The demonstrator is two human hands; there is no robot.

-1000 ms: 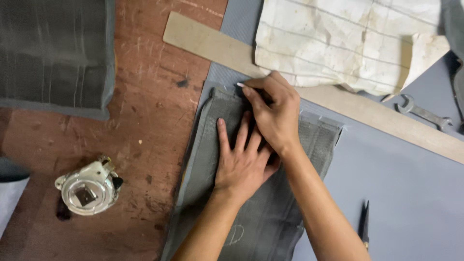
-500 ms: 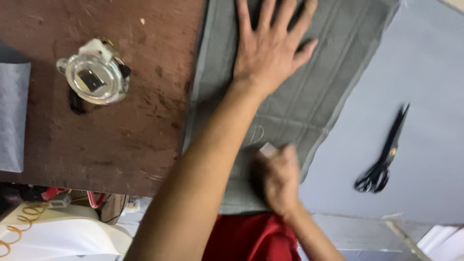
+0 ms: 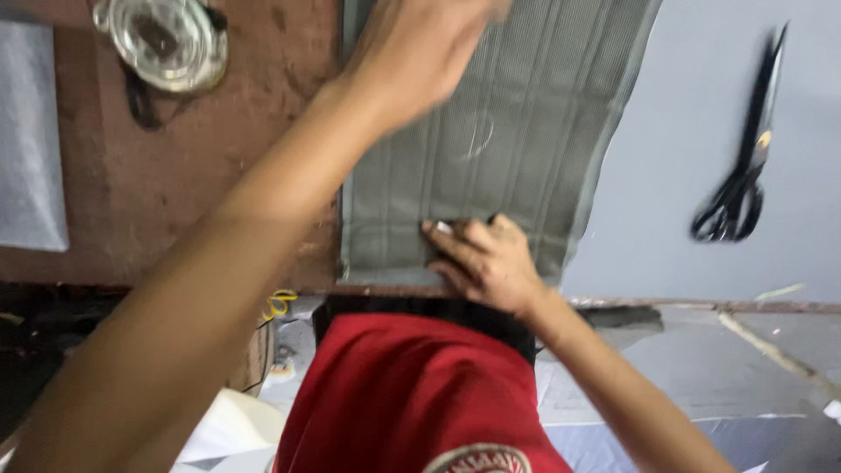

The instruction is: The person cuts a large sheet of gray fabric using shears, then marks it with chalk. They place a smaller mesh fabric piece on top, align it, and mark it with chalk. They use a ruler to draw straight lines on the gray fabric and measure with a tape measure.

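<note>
Both hands slide nearer: left hand (image 3: 420,52) lies flat on grey cloth (image 3: 517,131), right hand (image 3: 486,258) pinches chalk at six o'clock; marking looks nearly done.

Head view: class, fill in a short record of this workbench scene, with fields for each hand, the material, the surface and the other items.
Left hand: pressed flat on the grey ribbed panel, blurred
Right hand: at the panel's near edge, fingers pinching something small and pale
Material: grey ribbed panel, with a faint chalk mark
Surface: brown worktable, grey sheet to the right
Other items: black scissors on the grey sheet; clear round object at top left
</note>
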